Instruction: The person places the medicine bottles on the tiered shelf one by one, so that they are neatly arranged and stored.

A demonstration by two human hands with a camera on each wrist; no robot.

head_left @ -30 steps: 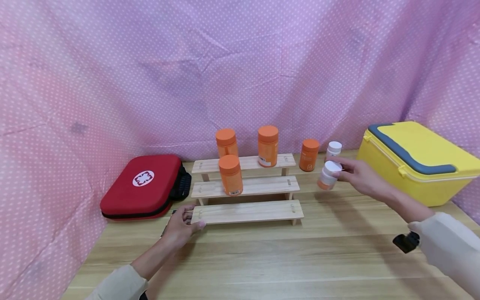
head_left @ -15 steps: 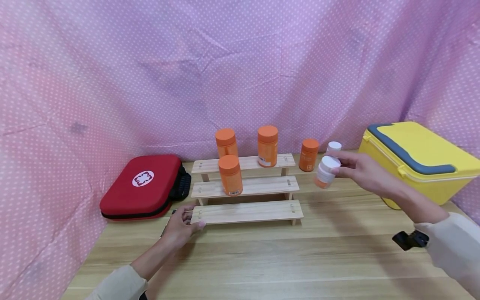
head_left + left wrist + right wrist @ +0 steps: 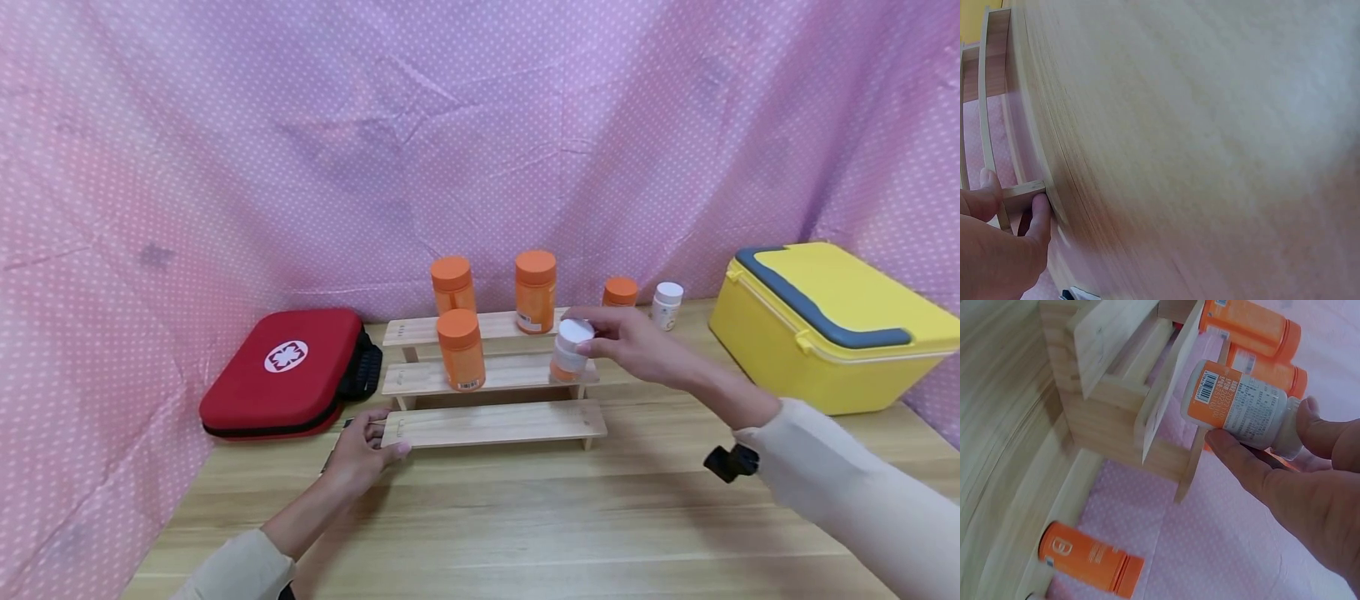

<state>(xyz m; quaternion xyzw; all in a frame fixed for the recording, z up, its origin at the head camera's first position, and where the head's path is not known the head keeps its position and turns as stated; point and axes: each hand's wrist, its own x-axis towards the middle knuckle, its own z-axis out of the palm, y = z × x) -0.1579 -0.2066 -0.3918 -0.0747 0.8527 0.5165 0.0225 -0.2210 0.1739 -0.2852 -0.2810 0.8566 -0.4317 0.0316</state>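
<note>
Currently — right hand (image 3: 641, 346) extended from near right, pinching rounded, smooth white-capped bottle (image 3: 572, 354), just by right end of pale-grained, stepped wooden rack (image 3: 495, 423) — contact unclear, left hand (image 3: 358, 457) gripping rack's near left end.

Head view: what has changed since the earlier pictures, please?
The right hand has carried the white bottle leftward; in this view it now appears at the right end of the middle shelf, contact unclear. The second white bottle is now uncovered; the hand partly hides the rightmost orange jar. Nothing was let go. Unchanged: the left hand on the lowest shelf, the red case, the yellow box.
</note>
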